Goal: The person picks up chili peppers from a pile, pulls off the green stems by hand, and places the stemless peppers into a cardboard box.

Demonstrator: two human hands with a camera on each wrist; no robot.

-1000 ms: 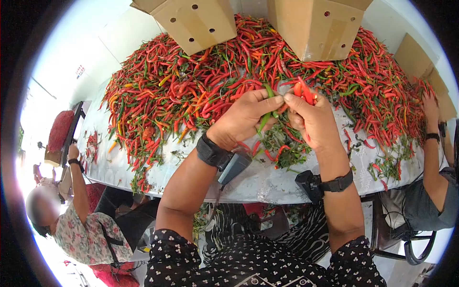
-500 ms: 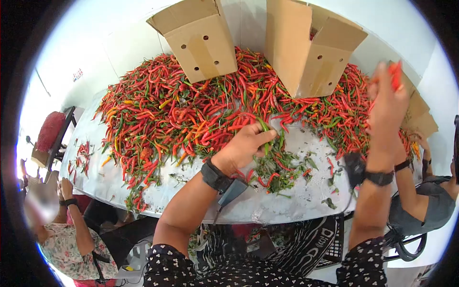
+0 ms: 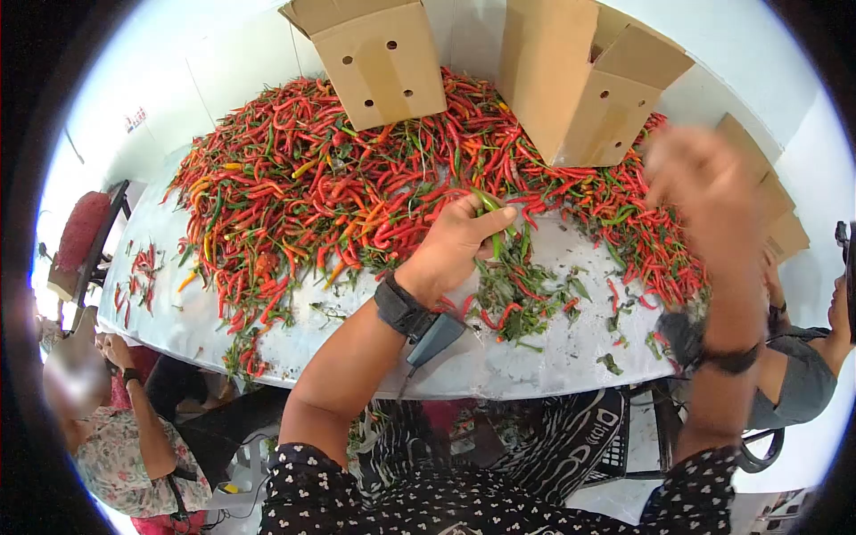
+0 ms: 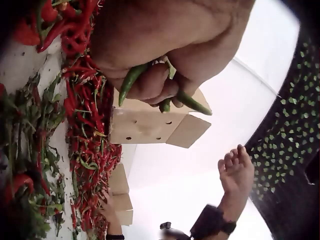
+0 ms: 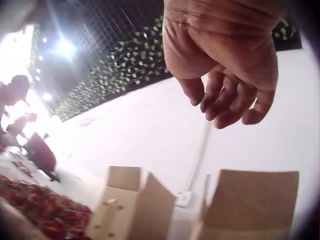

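Pale worktop [image 3: 499,374], loaded across its far half with a chili heap [image 3: 303,187], mostly red, flecked with green and orange. Behind the chili heap, cardboard boxes [image 3: 383,58] with punched holes, upright, flaps open. Along the near edge of the chili heap, a litter of stems and leaves [image 3: 522,299].

Left hand [image 3: 450,245] low at the near edge of the chili heap, just above that litter. Fingers curled in tight against the thumb, clamped on a few green chilies [image 3: 492,209]. Right hand [image 3: 704,183] raised in the air to the right of the chili heap, well clear of it.

In the head view, right hand only a blur, fingers impossible to read. In the right wrist view, plainly seen from below: palm down, fingers [image 5: 227,107] loosely curled and slightly apart, empty, above the boxes. In the left wrist view, green chilies seen close, pinched beneath bent fingers [image 4: 150,85] with the ends poking out on either side, a detail too small in the head view.
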